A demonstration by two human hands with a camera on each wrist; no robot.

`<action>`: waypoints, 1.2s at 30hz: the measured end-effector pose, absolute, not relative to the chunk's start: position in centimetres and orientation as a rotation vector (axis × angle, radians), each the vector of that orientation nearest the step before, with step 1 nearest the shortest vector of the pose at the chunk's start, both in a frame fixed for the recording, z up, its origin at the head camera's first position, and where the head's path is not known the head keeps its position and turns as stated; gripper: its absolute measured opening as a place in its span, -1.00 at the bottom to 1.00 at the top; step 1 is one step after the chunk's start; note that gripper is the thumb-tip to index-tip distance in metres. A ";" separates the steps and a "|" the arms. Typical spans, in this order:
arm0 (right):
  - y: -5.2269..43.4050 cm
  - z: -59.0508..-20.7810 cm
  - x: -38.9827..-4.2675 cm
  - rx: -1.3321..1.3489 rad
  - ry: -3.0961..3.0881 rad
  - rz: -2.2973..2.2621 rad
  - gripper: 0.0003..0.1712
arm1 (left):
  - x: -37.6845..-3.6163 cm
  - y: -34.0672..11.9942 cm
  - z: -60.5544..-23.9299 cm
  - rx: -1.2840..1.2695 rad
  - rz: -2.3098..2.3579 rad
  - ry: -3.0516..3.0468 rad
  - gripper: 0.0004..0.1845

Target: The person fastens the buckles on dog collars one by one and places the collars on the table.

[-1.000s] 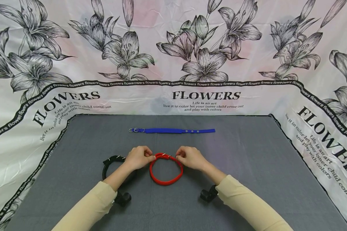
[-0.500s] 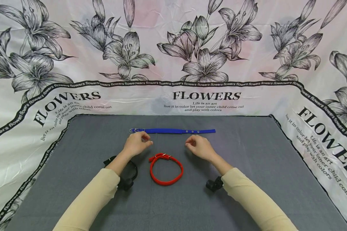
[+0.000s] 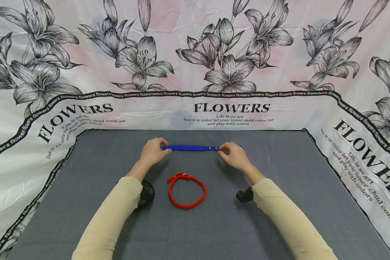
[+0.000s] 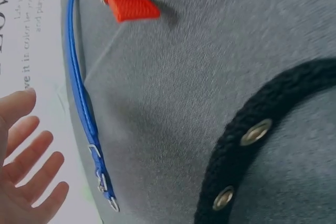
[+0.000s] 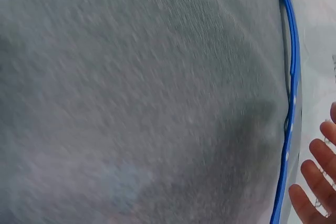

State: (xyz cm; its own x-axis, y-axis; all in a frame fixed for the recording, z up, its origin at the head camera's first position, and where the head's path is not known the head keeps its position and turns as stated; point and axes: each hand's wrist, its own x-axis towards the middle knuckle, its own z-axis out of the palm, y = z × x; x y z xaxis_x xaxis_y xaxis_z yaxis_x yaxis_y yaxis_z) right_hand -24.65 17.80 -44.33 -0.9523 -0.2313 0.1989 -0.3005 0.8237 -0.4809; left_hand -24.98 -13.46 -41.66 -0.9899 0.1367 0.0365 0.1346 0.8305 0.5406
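A blue collar lies flat and straight across the far part of the grey mat. My left hand hovers at its buckle end and hides the buckle in the head view. The left wrist view shows straight fingers beside the buckle, not gripping it. My right hand is at the end with the holes. Its fingertips lie next to the strap without holding it. A red collar, buckled into a loop, lies nearer to me between my forearms.
A black collar with metal eyelets lies mostly hidden under my left forearm. A flower-printed sheet rises behind and at both sides of the mat.
Both hands let go of the red collar and moved away from me to the two ends of the blue collar. The red loop stays where it lay.
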 end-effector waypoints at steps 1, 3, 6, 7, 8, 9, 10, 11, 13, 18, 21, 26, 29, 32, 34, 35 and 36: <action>18.0 -44.4 -24.9 0.414 -2.879 0.774 -0.75 | -25.2 -13.4 -41.7 0.224 0.862 3.010 -0.64; 18.3 -44.4 -25.3 0.406 -2.888 0.739 -0.73 | -25.6 -13.5 -41.7 0.231 0.820 3.025 -0.63; 18.7 -44.6 -26.0 0.412 -2.889 0.705 -0.70 | -26.1 -13.6 -41.9 0.226 0.790 3.035 -0.62; 18.8 -44.7 -26.1 0.416 -2.891 0.702 -0.69 | -26.2 -13.7 -41.9 0.217 0.782 3.037 -0.61; 18.9 -44.7 -26.3 0.419 -2.899 0.702 -0.68 | -26.3 -13.8 -41.9 0.207 0.775 3.039 -0.61; 19.0 -44.8 -26.4 0.420 -2.909 0.703 -0.67 | -26.4 -13.9 -42.0 0.194 0.773 3.038 -0.60; 19.1 -44.9 -26.5 0.418 -2.921 0.701 -0.66 | -26.5 -14.0 -42.0 0.183 0.766 3.037 -0.59; 19.1 -45.0 -26.6 0.408 -2.936 0.704 -0.65 | -26.6 -14.1 -42.1 0.173 0.761 3.037 -0.58; 19.3 -45.1 -26.7 0.387 -2.953 0.698 -0.62 | -26.7 -14.2 -42.2 0.166 0.742 3.039 -0.55; 19.5 -45.0 -26.9 0.340 -2.982 0.638 -0.57 | -27.1 -14.7 -42.7 0.167 0.606 3.043 -0.43; 19.6 -44.9 -27.1 0.319 -2.998 0.582 -0.54 | -27.2 -14.9 -43.1 0.164 0.521 3.029 -0.36; 19.8 -44.8 -27.6 0.305 -3.013 0.511 -0.53 | -27.5 -15.2 -43.5 0.143 0.460 3.011 -0.32; 19.9 -44.7 -27.8 0.303 -3.041 0.485 -0.52 | -27.5 -15.2 -43.6 0.135 0.450 2.999 -0.32; 19.8 -44.6 -27.9 0.286 -3.073 0.475 -0.52 | -27.5 -15.2 -43.7 0.136 0.432 2.984 -0.32; 19.8 -44.7 -27.9 0.272 -3.095 0.478 -0.52 | -27.6 -15.2 -43.7 0.135 0.426 2.970 -0.33; 19.8 -44.8 -27.9 0.265 -3.105 0.479 -0.52 | -27.6 -15.2 -43.8 0.134 0.423 2.964 -0.33; 19.8 -44.8 -27.9 0.255 -3.112 0.482 -0.52 | -27.6 -15.2 -43.8 0.132 0.421 2.960 -0.33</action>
State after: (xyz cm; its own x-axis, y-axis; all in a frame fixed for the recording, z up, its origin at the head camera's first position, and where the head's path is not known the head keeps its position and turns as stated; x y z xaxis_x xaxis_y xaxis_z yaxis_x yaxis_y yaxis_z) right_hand -27.91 19.79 -44.84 -0.9868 -0.1616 0.0075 -0.1563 0.9404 -0.3021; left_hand -27.57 -15.16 -43.79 -0.9851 0.1075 -0.1344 0.0657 0.9567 0.2836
